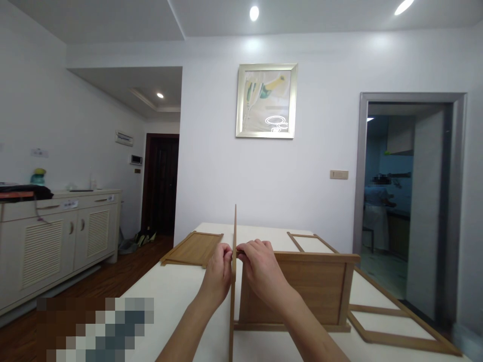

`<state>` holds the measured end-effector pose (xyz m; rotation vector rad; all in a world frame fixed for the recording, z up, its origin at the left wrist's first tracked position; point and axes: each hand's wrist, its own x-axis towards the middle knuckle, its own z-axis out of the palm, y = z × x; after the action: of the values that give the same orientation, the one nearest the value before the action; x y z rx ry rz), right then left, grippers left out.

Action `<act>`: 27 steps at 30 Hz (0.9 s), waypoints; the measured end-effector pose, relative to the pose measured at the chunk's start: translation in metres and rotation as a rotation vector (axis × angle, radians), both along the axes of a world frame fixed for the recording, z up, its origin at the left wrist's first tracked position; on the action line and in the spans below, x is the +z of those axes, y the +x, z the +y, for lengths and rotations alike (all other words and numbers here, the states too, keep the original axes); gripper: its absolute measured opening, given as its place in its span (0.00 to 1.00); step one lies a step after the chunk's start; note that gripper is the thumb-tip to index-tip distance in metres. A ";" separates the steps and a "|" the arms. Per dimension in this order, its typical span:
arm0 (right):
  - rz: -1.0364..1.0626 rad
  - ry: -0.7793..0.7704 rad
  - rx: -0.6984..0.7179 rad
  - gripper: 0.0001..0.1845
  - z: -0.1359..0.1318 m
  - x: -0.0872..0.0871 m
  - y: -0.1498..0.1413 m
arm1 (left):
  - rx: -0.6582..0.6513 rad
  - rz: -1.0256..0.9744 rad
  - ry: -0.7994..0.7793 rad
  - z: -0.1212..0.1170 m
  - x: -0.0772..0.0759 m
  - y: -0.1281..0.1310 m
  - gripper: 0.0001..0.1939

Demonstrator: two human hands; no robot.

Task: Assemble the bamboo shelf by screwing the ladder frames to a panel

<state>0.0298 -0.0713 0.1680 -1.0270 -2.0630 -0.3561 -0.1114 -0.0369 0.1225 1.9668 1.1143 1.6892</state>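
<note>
A long, thin wooden piece (233, 311) stands upright on the table, seen edge-on. To its right, a wooden panel (307, 289) with rails and a corner post stands on its lower rail, its left end meeting the thin piece. My left hand (219, 269) is closed on the edge-on piece from the left, fingers curled at the height of the panel's top rail. My right hand (261, 266) pinches the left end of that top rail, close against the thin piece. The joint between the two parts is partly hidden by my fingers.
The white table (169, 306) reaches toward the wall. Another wooden panel (194, 247) lies flat at the left. A wooden frame (403, 347) lies at the right, behind and beside the standing panel. A white cabinet (60, 241) lines the left wall; a doorway (356, 201) opens at right.
</note>
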 end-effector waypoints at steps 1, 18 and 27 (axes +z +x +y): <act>-0.004 0.001 -0.002 0.11 0.000 0.000 0.000 | 0.001 -0.005 0.008 -0.001 0.000 0.000 0.13; -0.019 0.010 -0.032 0.09 0.000 -0.001 0.000 | 0.053 0.016 0.009 -0.004 0.005 0.001 0.12; -0.034 0.011 -0.022 0.10 -0.002 0.001 0.001 | 0.061 0.028 0.012 -0.005 0.001 0.002 0.10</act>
<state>0.0311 -0.0732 0.1685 -1.0442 -2.0790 -0.3987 -0.1092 -0.0416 0.1236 1.9889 1.1883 1.7081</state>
